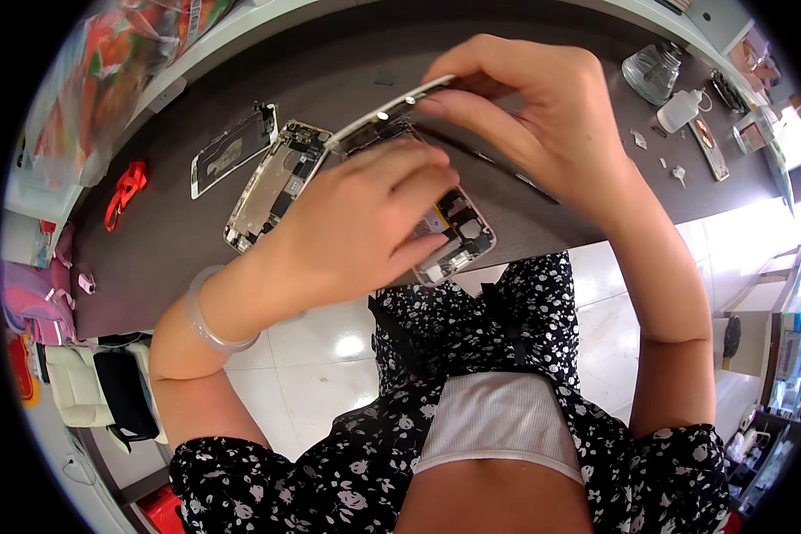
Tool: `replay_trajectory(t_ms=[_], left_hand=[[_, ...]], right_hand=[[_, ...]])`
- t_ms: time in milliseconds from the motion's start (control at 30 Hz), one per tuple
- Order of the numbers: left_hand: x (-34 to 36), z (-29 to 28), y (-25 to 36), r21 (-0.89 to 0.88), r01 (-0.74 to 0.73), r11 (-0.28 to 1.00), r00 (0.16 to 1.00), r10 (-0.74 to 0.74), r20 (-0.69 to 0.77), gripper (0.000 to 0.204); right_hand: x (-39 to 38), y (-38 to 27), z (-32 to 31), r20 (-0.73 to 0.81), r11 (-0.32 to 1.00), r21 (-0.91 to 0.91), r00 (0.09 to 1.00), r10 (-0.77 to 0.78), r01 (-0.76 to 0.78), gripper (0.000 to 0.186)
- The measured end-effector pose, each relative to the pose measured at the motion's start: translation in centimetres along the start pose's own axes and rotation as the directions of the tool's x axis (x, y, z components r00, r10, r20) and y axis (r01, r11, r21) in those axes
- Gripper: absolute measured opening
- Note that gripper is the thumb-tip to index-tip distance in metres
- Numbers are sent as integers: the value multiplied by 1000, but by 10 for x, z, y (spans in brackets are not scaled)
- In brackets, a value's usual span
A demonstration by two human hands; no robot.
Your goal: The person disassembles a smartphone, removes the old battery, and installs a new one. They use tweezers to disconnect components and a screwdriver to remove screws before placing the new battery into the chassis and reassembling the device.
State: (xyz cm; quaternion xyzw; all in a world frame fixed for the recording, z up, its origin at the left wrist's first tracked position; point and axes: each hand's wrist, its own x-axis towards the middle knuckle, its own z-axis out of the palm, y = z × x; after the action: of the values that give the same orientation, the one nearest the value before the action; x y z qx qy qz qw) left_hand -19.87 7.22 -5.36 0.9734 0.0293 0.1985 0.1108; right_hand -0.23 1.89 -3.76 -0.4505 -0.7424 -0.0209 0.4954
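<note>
An opened smartphone [465,230] lies near the table's front edge, its circuit parts and a yellow-marked battery showing. My left hand [356,222] is bent over it, thumb across its lower half and fingers curled toward its right side; some of the contact is hidden. Pinched at its upper right end, a tilted phone screen panel [378,116] hangs over the phone between thumb and fingers of my right hand [534,116]. The panel's other end comes down behind my left hand. Beside them on the left sits a second open phone housing [260,189].
A detached screen [234,156] and a red strap [126,191] lie to the left. Behind my right hand's wrist lies a thin metal tool [536,188]. At the right stand a glass bottle [652,73] and a white squeeze bottle [680,111], near small parts and a narrow phone-like piece [708,153].
</note>
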Motion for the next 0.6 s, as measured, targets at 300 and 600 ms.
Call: replay_trajectory(t_ms=[300,600], left_hand=[[-2,12,-21,-313,200,928,970,-233,-71,82],[-4,12,-20,-319,276,907,956,-292,-3,91]], right_hand=[[-3,20,-38,85,980,-49,976,198,-195,27],[-56,7,-73,354,852,-451,822,445,-267,19]])
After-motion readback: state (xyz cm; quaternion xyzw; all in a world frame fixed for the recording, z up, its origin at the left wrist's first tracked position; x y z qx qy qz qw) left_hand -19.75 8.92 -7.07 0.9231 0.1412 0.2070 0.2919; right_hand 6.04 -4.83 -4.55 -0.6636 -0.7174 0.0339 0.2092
